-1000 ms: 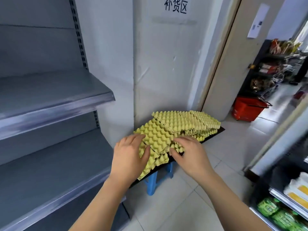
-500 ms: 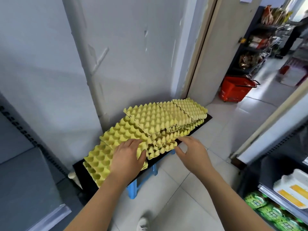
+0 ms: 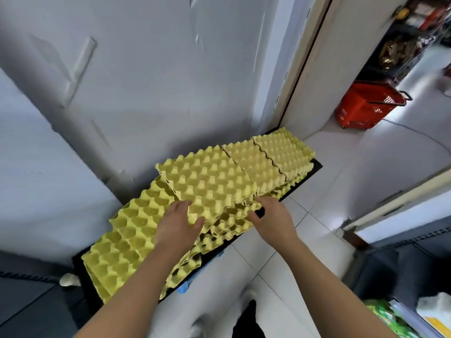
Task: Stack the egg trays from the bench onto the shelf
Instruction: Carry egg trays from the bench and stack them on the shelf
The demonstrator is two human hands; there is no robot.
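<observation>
Several yellow egg trays lie overlapping on a black bench board (image 3: 315, 166) against the wall. The top egg tray (image 3: 207, 181) sits tilted across the middle of the pile. My left hand (image 3: 177, 224) holds its near left corner, fingertips at the edge and thumb spread along the front. At the tray's near right corner my right hand (image 3: 273, 219) has its fingers curled on the edge and its thumb below. A lower egg tray (image 3: 124, 237) lies to the left, partly under my left forearm. A grey shelf (image 3: 26, 303) shows only at the bottom left.
A blue stool (image 3: 183, 288) holds up the board. A red shopping basket (image 3: 366, 106) stands on the tiled floor by the doorway. Stocked display shelves (image 3: 405, 313) are close on the right. The white wall is directly behind the trays.
My view has swung right and down, away from the shelf and onto the bench. Both hands have shifted from the lower left trays to the near edge of the top tray.
</observation>
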